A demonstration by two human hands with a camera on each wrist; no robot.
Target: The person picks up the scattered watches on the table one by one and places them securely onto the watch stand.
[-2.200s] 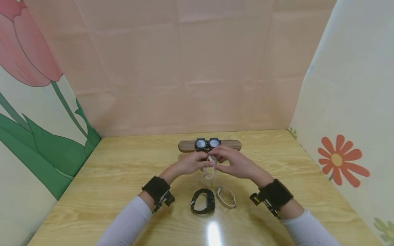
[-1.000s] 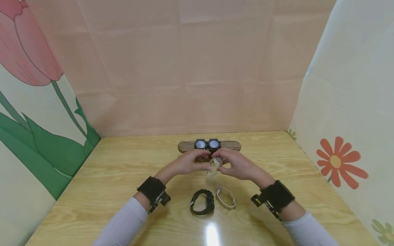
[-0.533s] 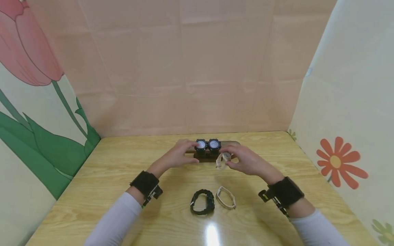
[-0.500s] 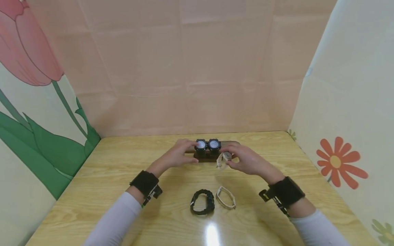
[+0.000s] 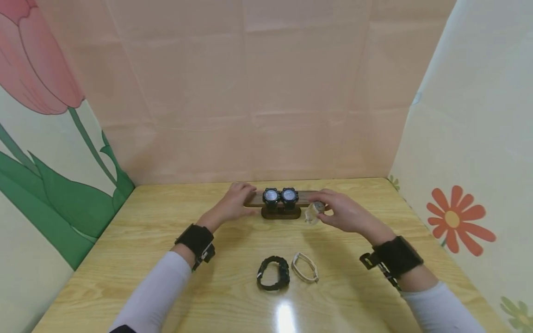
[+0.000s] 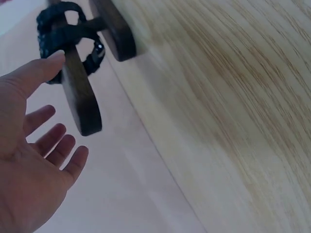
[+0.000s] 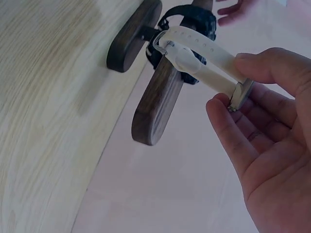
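Note:
My right hand (image 5: 343, 212) pinches a white-strapped watch (image 5: 312, 213) by its case, between thumb and fingers. In the right wrist view its buckled strap (image 7: 214, 78) points toward the wooden watch stand (image 7: 154, 109) and overlaps the bar's end. Two black watches sit side by side around the middle of the bar, the left one (image 5: 271, 196) touching or nearly touching the right one (image 5: 289, 196). My left hand (image 5: 230, 204) is at the bar's left end, fingers spread and holding nothing. In the left wrist view its thumb (image 6: 41, 70) overlaps the bar beside a black strap.
On the table (image 5: 166, 217), nearer to me, lie a black watch (image 5: 273, 274) and another light-strapped watch (image 5: 305, 267), both on their sides with straps closed in loops. The stand's base (image 5: 281, 213) rests toward the back, before a pink covered wall (image 5: 266, 115).
Both hands were together at the white-strapped watch. My left hand has let go and moved left to the bar's end, while my right hand has carried the watch right toward the other end.

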